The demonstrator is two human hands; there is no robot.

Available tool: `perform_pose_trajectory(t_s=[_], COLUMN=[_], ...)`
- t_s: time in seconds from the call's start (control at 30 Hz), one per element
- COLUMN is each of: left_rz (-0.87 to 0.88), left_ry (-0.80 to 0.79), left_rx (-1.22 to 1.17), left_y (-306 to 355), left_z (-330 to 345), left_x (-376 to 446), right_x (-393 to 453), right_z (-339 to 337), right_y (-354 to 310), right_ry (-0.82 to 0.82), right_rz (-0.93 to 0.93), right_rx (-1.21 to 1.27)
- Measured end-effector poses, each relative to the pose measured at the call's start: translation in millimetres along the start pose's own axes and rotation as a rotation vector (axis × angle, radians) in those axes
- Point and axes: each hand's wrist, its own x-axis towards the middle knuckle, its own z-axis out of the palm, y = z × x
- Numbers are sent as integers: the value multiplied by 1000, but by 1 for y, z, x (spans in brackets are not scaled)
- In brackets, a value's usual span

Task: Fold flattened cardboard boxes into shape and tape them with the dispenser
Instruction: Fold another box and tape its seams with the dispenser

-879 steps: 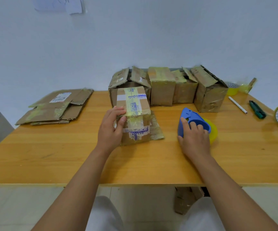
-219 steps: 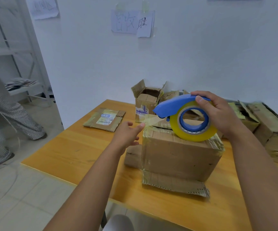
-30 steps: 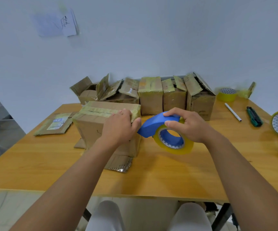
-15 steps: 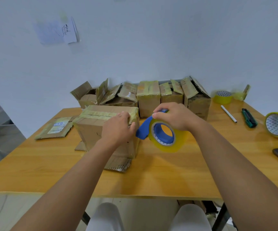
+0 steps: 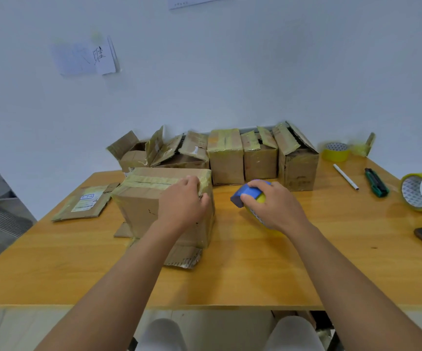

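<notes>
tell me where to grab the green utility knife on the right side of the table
Pinch the green utility knife across its narrow width near mid-body, coming from straight above. It lies flat on the table, long axis running away from the person, with the white pen apart on its left.

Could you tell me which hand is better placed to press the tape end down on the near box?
The left hand, probably: it already rests on the tape at the near box's right top edge, while the right hand grips the dispenser beside it on the table.
</notes>
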Motion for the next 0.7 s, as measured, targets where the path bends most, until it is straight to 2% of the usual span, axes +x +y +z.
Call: perform_pose_trajectory(t_s=[0.1,0.23,0.33,0.57,0.7], left_rz=[-1,5,12,11,15], left_ry=[6,20,26,22,27], left_rx=[-5,5,4,-2,-4], left_y=[2,2,2,2,2], left_z=[1,0,-1,-1,-2], left_x=[0,-2,-3,-4,-4], right_x=[-5,-10,-12,-20,-20], right_z=[6,18,27,50,51], right_y=[3,8,17,35,30], right_ry=[-2,-15,12,60,129], right_rz=[-58,-172,-171,-108,-164], right_rx=[-93,-404,-524,-548,-539])
